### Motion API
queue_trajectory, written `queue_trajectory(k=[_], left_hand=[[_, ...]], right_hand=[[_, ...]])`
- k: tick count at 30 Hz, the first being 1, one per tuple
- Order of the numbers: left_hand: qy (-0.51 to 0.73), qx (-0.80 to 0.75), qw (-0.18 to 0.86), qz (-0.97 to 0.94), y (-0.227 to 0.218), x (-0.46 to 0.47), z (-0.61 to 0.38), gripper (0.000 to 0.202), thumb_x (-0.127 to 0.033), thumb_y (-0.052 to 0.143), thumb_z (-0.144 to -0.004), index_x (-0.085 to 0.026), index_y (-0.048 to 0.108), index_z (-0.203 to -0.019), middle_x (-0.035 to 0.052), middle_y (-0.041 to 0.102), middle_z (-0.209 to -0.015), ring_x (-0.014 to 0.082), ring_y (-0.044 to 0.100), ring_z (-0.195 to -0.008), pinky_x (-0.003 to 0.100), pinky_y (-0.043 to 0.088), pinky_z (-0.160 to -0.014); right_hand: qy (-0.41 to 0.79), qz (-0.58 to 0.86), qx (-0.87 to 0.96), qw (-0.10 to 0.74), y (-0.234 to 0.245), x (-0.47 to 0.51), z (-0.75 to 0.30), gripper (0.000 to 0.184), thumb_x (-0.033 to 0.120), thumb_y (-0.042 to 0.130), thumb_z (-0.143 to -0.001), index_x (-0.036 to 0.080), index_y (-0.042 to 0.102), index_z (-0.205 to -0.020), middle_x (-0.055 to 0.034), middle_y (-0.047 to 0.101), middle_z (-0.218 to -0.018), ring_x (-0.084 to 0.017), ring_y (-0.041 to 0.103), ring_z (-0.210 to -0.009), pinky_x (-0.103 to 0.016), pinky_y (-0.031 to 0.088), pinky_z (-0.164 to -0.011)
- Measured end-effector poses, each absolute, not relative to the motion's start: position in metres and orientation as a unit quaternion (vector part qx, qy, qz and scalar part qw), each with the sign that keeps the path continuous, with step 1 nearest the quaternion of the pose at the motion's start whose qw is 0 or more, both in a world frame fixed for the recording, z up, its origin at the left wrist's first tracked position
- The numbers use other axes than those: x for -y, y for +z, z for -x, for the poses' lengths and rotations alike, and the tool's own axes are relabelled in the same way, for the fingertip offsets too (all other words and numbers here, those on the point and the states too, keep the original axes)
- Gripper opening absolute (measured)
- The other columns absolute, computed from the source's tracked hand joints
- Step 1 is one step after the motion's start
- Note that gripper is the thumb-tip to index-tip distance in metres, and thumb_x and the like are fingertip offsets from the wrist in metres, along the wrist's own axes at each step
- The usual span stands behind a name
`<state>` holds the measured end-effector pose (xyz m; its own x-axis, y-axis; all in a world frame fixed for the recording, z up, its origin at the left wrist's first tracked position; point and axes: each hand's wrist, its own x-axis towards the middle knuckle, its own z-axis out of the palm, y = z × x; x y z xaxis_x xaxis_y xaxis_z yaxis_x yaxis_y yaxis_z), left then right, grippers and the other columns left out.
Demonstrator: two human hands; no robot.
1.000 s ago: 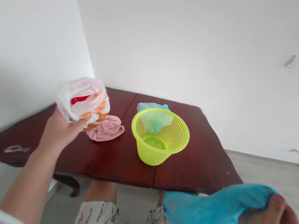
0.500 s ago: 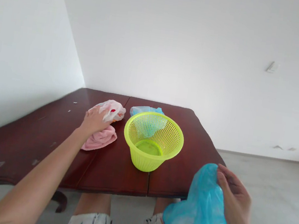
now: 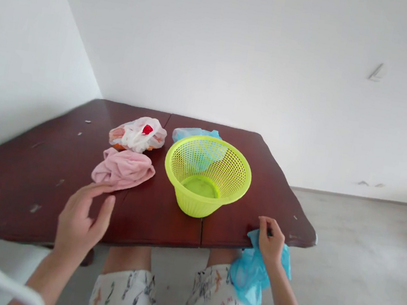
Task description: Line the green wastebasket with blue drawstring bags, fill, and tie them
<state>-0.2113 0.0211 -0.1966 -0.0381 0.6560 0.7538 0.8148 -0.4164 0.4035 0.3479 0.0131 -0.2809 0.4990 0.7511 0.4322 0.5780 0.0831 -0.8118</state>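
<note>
On the dark red table (image 3: 148,223), the white bag (image 3: 135,135) now lies behind the pink cloth (image 3: 123,169), let go, which frees the left hand (image 3: 78,221): empty, fingers parted, beside the cloth (contact unclear). The right hand (image 3: 271,243), fingers curled tight, grips the blue bag (image 3: 252,278), now brought to the table's front edge
</note>
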Motion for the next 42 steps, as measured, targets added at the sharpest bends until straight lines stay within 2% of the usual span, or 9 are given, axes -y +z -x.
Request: queue_trajectory(k=[6,9,11,13,18,26,30,36,42], left_hand=[[-0.498,0.34,-0.097,0.792,-0.224,0.042,0.117,0.017,-0.013,0.061,-0.112,-0.026,0.072,-0.11,0.0044,0.082,-0.095,0.0245,0.079,-0.088,0.039,0.064,-0.081],[-0.409,0.311,-0.231,0.826,-0.225,0.046,0.026,0.037,-0.046,0.076,-0.114,-0.027,0.07,-0.145,0.0161,0.081,-0.147,0.0334,0.081,-0.132,0.051,0.07,-0.11],[-0.362,0.325,-0.265,0.833,-0.224,0.039,-0.033,0.097,-0.064,0.09,-0.103,-0.027,0.045,-0.181,0.0222,0.045,-0.192,0.0425,0.055,-0.172,0.063,0.058,-0.135],[-0.345,0.341,-0.263,0.834,-0.225,0.026,-0.081,0.111,-0.053,0.091,-0.104,-0.03,0.027,-0.191,0.0191,0.012,-0.205,0.0445,0.032,-0.186,0.066,0.051,-0.141],[-0.329,0.394,-0.202,0.834,-0.251,-0.013,-0.128,0.095,-0.003,0.06,-0.106,-0.032,0.029,-0.191,0.0185,0.019,-0.204,0.043,0.039,-0.183,0.07,0.047,-0.144],[-0.324,0.416,-0.185,0.829,-0.294,-0.027,-0.103,0.096,0.005,0.035,-0.106,-0.026,0.02,-0.195,0.021,0.034,-0.199,0.0366,0.038,-0.184,0.068,0.047,-0.145],[-0.33,0.374,-0.223,0.837,-0.284,-0.016,-0.087,0.1,0.005,0.036,-0.104,-0.031,0.02,-0.196,0.0117,0.022,-0.204,0.0315,0.028,-0.188,0.063,0.044,-0.149],[-0.277,0.376,-0.229,0.854,-0.269,-0.005,-0.075,0.075,0.001,0.052,-0.098,-0.018,0.068,-0.168,0.0132,0.036,-0.199,0.036,0.029,-0.188,0.068,0.037,-0.151],[-0.229,0.352,-0.214,0.882,-0.253,0.0,-0.075,0.068,-0.036,0.073,-0.111,-0.024,0.061,-0.177,0.0084,0.036,-0.199,0.0399,0.018,-0.19,0.07,0.031,-0.152]], right_hand=[[0.017,0.567,0.397,0.721,-0.201,-0.026,-0.308,0.048,0.063,0.064,-0.116,0.022,0.08,-0.096,-0.0011,0.063,-0.081,-0.02,0.056,-0.075,-0.034,0.043,-0.07],[-0.026,0.472,0.349,0.809,-0.144,-0.055,-0.293,0.04,0.053,0.051,-0.114,0.025,0.074,-0.096,0.0002,0.052,-0.079,-0.021,0.051,-0.071,-0.035,0.04,-0.067],[-0.043,0.432,0.352,0.829,-0.11,-0.091,-0.29,0.036,0.052,0.046,-0.113,0.027,0.068,-0.098,0.0006,0.048,-0.083,-0.022,0.052,-0.074,-0.036,0.043,-0.069],[-0.015,0.423,0.39,0.818,-0.082,-0.132,-0.291,0.036,0.057,0.044,-0.114,0.029,0.063,-0.103,0.0007,0.049,-0.088,-0.022,0.058,-0.08,-0.035,0.05,-0.074],[0.068,0.533,0.608,0.585,-0.055,-0.166,-0.312,0.052,0.071,0.05,-0.113,0.028,0.067,-0.138,-0.0138,0.073,-0.143,-0.032,0.07,-0.139,-0.056,0.058,-0.121],[0.097,0.778,0.605,0.139,-0.222,-0.03,-0.347,0.077,0.06,0.028,-0.123,0.017,0.051,-0.183,-0.0214,0.036,-0.198,-0.045,0.034,-0.185,-0.075,0.028,-0.147],[0.112,0.794,0.589,0.1,-0.28,-0.039,-0.365,0.084,0.061,0.026,-0.122,0.015,0.035,-0.192,-0.0205,0.02,-0.203,-0.045,0.021,-0.189,-0.076,0.021,-0.149],[0.061,0.768,0.631,0.091,-0.272,-0.113,-0.404,0.088,0.066,0.028,-0.122,0.015,0.032,-0.193,-0.0173,0.023,-0.202,-0.035,0.02,-0.19,-0.059,0.012,-0.154],[0.062,0.703,0.704,0.075,-0.244,-0.19,-0.413,0.08,0.061,0.04,-0.121,0.021,0.04,-0.191,-0.0126,0.032,-0.201,-0.029,0.028,-0.188,-0.055,0.015,-0.154]])
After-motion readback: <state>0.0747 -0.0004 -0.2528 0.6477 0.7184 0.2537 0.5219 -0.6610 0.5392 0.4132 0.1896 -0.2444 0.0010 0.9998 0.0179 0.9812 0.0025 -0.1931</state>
